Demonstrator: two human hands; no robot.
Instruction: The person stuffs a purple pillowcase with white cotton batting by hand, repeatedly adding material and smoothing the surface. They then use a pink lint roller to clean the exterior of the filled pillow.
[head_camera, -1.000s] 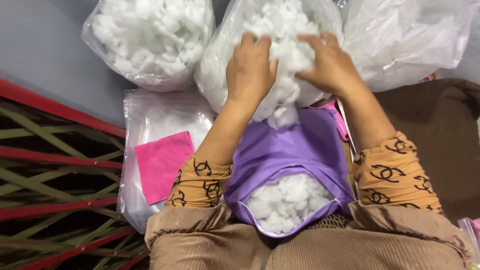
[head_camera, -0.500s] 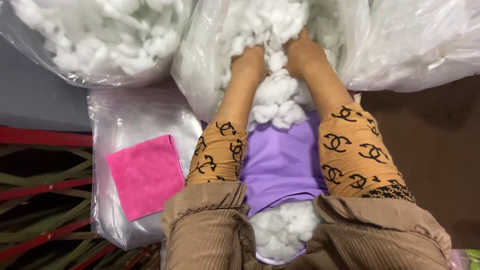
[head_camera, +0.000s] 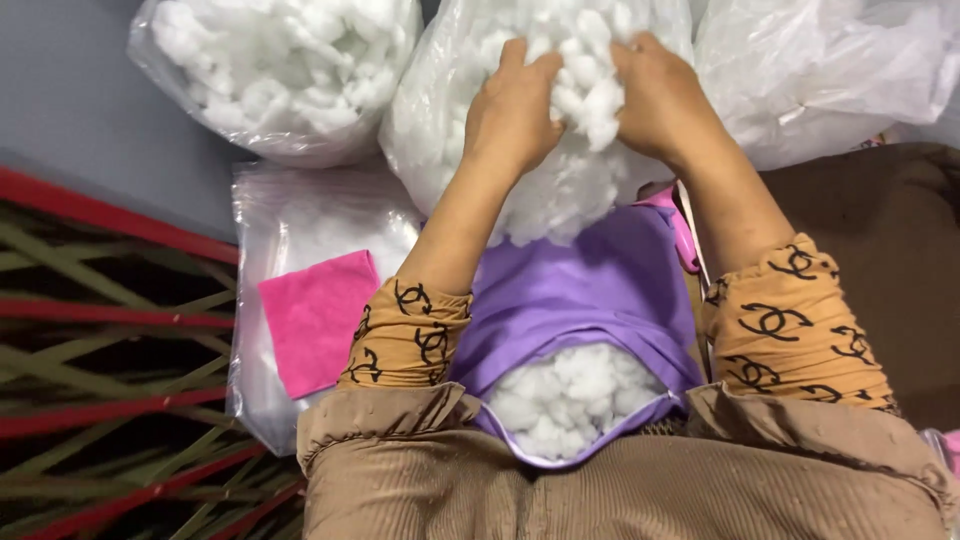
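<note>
Likely, stuffing (head_camera: 590, 95) clenched by both hands' fingers (head_camera: 520, 70) at 12 o'clock could be dropped short of the purple cover (head_camera: 580, 290).

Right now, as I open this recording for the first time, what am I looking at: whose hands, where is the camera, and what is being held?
The camera sits on a person's head and looks down, so the two bare hands are the wearer's own. The left hand and right hand together clutch a clump of white fibre stuffing at the mouth of a clear plastic bag. On the lap lies a purple fabric cover, its opening showing stuffing inside. To the left are another bag of stuffing, a flat clear bag and a pink cloth.
</note>
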